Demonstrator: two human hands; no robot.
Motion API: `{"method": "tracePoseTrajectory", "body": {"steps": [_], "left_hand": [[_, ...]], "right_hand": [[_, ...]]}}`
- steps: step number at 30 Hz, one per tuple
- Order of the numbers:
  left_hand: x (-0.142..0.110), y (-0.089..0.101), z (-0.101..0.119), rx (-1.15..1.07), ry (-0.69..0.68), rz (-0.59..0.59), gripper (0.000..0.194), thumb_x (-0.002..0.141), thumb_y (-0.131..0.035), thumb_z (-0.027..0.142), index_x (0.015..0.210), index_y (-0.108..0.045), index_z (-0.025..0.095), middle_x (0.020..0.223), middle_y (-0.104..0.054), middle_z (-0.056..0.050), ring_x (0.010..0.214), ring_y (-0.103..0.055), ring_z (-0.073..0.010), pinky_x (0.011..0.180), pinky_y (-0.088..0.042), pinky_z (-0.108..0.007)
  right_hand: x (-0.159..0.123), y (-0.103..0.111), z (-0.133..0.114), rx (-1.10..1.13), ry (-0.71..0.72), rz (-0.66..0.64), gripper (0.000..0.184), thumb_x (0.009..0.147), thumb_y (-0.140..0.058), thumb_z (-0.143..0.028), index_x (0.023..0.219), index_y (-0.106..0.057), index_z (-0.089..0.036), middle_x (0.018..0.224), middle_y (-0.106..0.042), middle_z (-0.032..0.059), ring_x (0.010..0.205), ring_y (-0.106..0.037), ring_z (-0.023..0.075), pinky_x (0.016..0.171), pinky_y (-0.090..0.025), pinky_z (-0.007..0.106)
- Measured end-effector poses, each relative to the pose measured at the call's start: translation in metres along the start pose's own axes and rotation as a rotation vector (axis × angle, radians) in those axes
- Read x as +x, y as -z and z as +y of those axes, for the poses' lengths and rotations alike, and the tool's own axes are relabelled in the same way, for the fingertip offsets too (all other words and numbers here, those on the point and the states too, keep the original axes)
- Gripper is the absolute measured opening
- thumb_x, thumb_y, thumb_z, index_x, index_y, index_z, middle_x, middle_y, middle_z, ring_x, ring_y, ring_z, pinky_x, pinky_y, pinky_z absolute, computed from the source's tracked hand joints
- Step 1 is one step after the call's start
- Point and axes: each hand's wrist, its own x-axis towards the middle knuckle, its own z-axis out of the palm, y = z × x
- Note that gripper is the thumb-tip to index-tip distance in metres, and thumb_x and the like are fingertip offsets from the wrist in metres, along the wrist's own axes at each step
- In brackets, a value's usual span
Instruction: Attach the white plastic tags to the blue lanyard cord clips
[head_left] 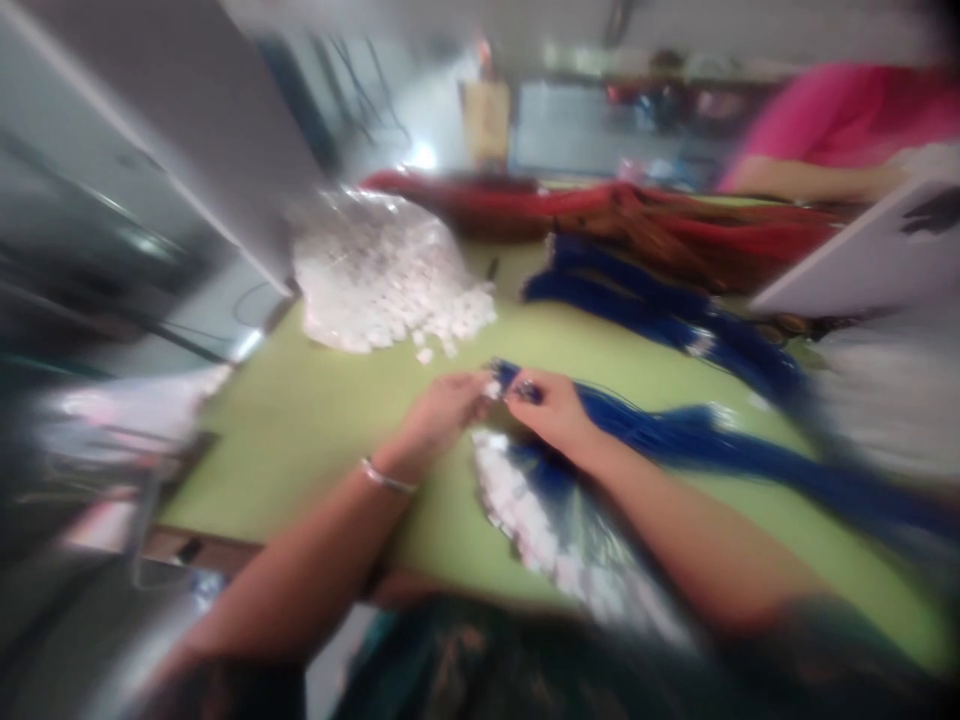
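Yellow-green tabletop (pixel 270 440), smooth and dull, spreads under both hands, blurred toward its edges. On it the person's left hand (pixel 454 400) is closed to a narrow pinch, its fingertips gathered on a small white piece (pixel 493 389). Just beside it, the right hand (pixel 551 405) is likewise drawn in, thumb and fingers bunched around the dark end of a blue wire (pixel 527 392); the exact grip is too blurred to tell. A long bundle of thin blue strands (pixel 660 435) runs from just beyond the fingertips, behind the right hand, and away to its right, limp and slightly fanned. Nearer the body, below both hands, lies a slanting row of blocky white pieces (pixel 517 500) with blue strands beside it, partly covered by the right forearm. Beyond the left hand sits a shiny, crinkled clear bag (pixel 382 260) full of small white bits, some spilled from its mouth toward the hands. Farther out past the right hand are another blue bundle (pixel 630 290) and, behind that, a heap of red and brown strands (pixel 660 220). Well beyond the right hand, a pale panel (pixel 832 250) partly hides a co-worker's pink sleeve (pixel 817 115) and arm.
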Motion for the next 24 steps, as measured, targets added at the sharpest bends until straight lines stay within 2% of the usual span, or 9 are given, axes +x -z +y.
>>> {"method": "tracePoseTrajectory", "body": {"steps": [4, 8, 11, 14, 17, 24], "left_hand": [[0.001, -0.001, -0.001, 0.060, -0.001, 0.007, 0.030, 0.075, -0.072, 0.043, 0.071, -0.068, 0.013, 0.052, -0.058, 0.000, 0.044, -0.045, -0.0059, 0.042, -0.032, -0.020], [-0.003, -0.002, 0.004, 0.100, -0.009, 0.024, 0.033, 0.075, -0.072, 0.046, 0.073, -0.066, 0.014, 0.051, -0.057, 0.001, 0.040, -0.042, -0.0042, 0.039, -0.028, -0.019], [-0.006, -0.002, 0.008, 0.118, -0.026, 0.014, 0.035, 0.076, -0.070, 0.048, 0.075, -0.067, 0.013, 0.052, -0.060, -0.001, 0.042, -0.047, -0.0052, 0.041, -0.034, -0.018], [-0.006, 0.001, 0.008, 0.189, -0.075, -0.037, 0.036, 0.075, -0.072, 0.046, 0.086, -0.070, 0.013, 0.059, -0.066, -0.004, 0.049, -0.057, -0.0090, 0.048, -0.043, -0.020], [-0.004, 0.004, 0.004, 0.263, -0.126, -0.058, 0.037, 0.073, -0.075, 0.043, 0.096, -0.071, 0.014, 0.065, -0.069, -0.005, 0.054, -0.062, -0.0121, 0.052, -0.047, -0.022], [-0.001, 0.001, 0.005, 0.109, 0.005, -0.083, 0.030, 0.073, -0.075, 0.040, 0.079, -0.072, 0.010, 0.061, -0.066, -0.006, 0.048, -0.054, -0.0082, 0.049, -0.043, -0.021]], "right_hand": [[0.000, 0.000, -0.001, -0.018, 0.003, -0.037, 0.009, 0.065, -0.055, -0.025, 0.059, -0.055, -0.017, 0.058, -0.053, -0.0029, 0.058, -0.046, 0.0105, 0.056, -0.036, 0.021], [-0.001, -0.003, 0.001, -0.125, 0.016, -0.019, 0.007, 0.064, -0.054, -0.022, 0.059, -0.054, -0.017, 0.055, -0.052, -0.0037, 0.056, -0.046, 0.0103, 0.055, -0.035, 0.021], [-0.001, -0.005, 0.004, -0.235, 0.033, 0.024, 0.008, 0.065, -0.054, -0.021, 0.058, -0.052, -0.018, 0.053, -0.051, -0.0039, 0.053, -0.045, 0.0100, 0.053, -0.034, 0.021], [-0.001, -0.004, 0.007, -0.287, 0.035, 0.061, 0.010, 0.066, -0.053, -0.021, 0.057, -0.051, -0.018, 0.053, -0.052, -0.0033, 0.052, -0.046, 0.0102, 0.052, -0.033, 0.022], [-0.001, -0.002, 0.009, -0.282, 0.058, 0.036, 0.009, 0.066, -0.054, -0.021, 0.058, -0.052, -0.018, 0.054, -0.054, -0.0031, 0.053, -0.047, 0.0105, 0.053, -0.034, 0.022], [-0.003, 0.000, 0.007, -0.316, 0.066, -0.019, 0.005, 0.067, -0.056, -0.020, 0.062, -0.057, -0.019, 0.058, -0.059, -0.0024, 0.055, -0.050, 0.0115, 0.058, -0.036, 0.023]]}}
